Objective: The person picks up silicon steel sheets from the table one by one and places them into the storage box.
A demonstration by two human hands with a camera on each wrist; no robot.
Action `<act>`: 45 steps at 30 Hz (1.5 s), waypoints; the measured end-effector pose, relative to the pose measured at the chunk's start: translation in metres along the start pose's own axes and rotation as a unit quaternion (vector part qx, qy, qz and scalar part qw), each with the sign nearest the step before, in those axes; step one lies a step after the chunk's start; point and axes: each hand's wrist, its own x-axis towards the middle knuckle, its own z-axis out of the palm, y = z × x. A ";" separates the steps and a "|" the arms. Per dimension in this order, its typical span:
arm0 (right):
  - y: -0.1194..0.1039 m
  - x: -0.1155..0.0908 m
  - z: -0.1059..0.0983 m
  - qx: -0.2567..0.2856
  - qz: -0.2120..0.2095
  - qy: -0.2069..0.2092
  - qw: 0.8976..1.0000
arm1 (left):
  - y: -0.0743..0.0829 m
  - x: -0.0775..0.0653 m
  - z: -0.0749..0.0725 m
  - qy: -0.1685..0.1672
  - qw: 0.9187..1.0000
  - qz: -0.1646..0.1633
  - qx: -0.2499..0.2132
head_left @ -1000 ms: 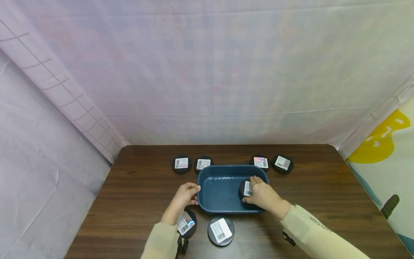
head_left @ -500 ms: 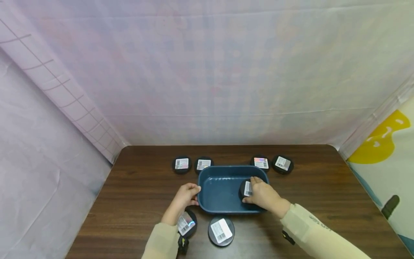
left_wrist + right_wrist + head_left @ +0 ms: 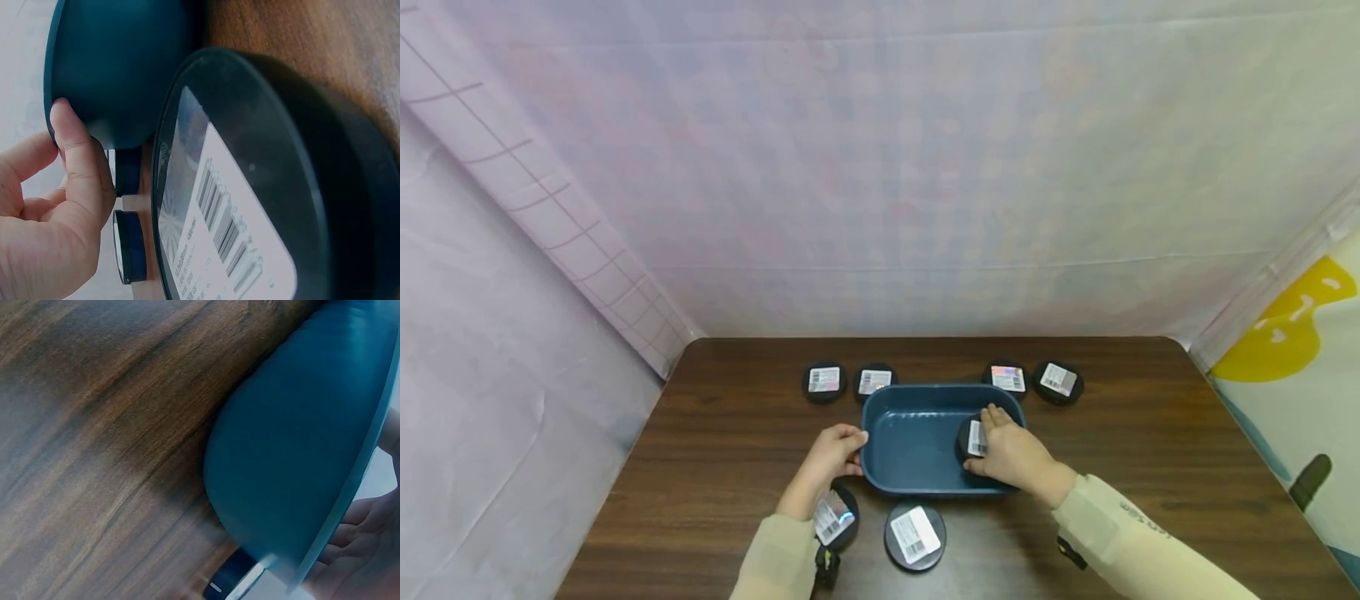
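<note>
A dark blue rectangular basin [image 3: 910, 446] with rounded corners stands on the table. At its left end my left hand [image 3: 829, 457] pinches the rim between thumb and fingers; the left wrist view shows this hand [image 3: 59, 206] up close. My right hand [image 3: 1017, 454] reaches over the right side of the basin. Inside, it grips a flat, round black container [image 3: 973, 437] with a white barcode label facing up. The right fingers partly cover this container. From the right wrist view, the basin's wall [image 3: 287, 444] hides what the fingers hold.
Similar round black containers lie about the basin. Behind its left are two [image 3: 824, 382] [image 3: 875, 382], and behind its right two more [image 3: 1006, 378] [image 3: 1058, 382]. In front lies one container [image 3: 915, 536], with another [image 3: 837, 517] beside my left wrist. A fabric-covered wall [image 3: 887, 208] rises behind the table.
</note>
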 end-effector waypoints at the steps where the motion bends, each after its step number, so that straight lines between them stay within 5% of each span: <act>1: 0.000 0.000 0.000 0.001 -0.003 0.000 1.000 | 0.000 0.000 0.000 0.000 1.000 -0.001 0.000; 26: 0.007 -0.020 -0.013 -0.039 -0.031 0.056 0.997 | -0.001 -0.001 0.001 -0.004 1.000 0.005 0.003; 45: 0.044 -0.036 -0.037 -0.018 0.020 0.044 0.999 | 0.000 0.000 0.000 -0.009 1.000 0.003 0.003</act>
